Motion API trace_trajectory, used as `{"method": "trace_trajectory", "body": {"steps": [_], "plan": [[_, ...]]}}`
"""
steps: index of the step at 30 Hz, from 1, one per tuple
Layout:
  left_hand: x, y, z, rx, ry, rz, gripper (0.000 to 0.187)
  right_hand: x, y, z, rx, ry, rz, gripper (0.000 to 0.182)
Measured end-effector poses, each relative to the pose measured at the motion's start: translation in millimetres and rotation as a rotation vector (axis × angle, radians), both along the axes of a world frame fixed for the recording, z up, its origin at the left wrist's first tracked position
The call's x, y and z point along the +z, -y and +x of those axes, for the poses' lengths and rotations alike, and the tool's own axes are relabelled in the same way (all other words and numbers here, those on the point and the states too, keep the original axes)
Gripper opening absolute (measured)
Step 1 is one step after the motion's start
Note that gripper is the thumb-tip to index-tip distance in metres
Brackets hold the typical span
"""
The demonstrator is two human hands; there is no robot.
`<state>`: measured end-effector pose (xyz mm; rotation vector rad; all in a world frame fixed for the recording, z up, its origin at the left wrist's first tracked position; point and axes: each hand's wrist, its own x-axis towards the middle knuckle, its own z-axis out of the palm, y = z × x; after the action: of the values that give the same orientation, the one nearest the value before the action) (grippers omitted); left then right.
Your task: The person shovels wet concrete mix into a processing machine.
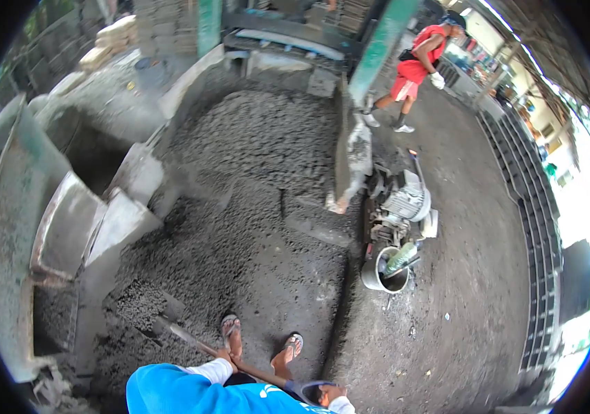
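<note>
A shovel (264, 374) slants across the bottom of the head view, its blade at the lower left under a heap of damp grey mix (142, 302). My left hand (226, 356) is closed around the middle of the shaft. At the shaft's rear end, my right hand (331, 394) grips the dark handle, which partly hides its fingers. Loose grey mix (191, 248) lies around the blade and ahead of my sandalled feet (284, 355). Farther forward, a larger pile of mix (260, 134) fills a walled bay.
Left stands a large metal drum or chute (15, 228). A motor (405, 200) and a metal pot (372, 274) holding a bottle sit right of a floor ledge. Another person in red (416, 65) walks at upper right. Blocks (529, 248) line the right side.
</note>
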<state>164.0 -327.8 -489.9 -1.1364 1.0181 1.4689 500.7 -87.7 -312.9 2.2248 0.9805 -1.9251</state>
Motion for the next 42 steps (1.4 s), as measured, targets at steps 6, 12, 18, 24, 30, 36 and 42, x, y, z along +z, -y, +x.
{"method": "trace_trajectory", "body": {"steps": [6,12,18,24,30,36,42], "plan": [[111,-113,-12,-0.04,0.013,-0.024,0.03,3,30,65,0.882,0.527,0.697,0.014],[435,-305,-137,-0.208,-0.346,0.741,0.028,163,-24,-93,-0.299,-0.368,1.155,0.035],[526,-379,-218,-0.351,-0.42,1.42,0.036,301,-10,-172,0.211,0.007,2.145,0.023],[390,-387,-288,-0.523,-0.648,1.007,0.036,257,42,-211,0.949,0.114,1.725,0.016],[420,-269,-161,-0.421,-0.702,0.944,0.036,120,76,-117,1.044,0.228,1.165,0.041],[358,-184,-83,-0.404,-0.519,0.869,0.014,74,101,-27,0.052,0.629,0.825,0.062],[347,-131,-38,-0.439,-0.438,0.745,0.022,43,147,51,0.256,0.457,0.442,0.049]]}}
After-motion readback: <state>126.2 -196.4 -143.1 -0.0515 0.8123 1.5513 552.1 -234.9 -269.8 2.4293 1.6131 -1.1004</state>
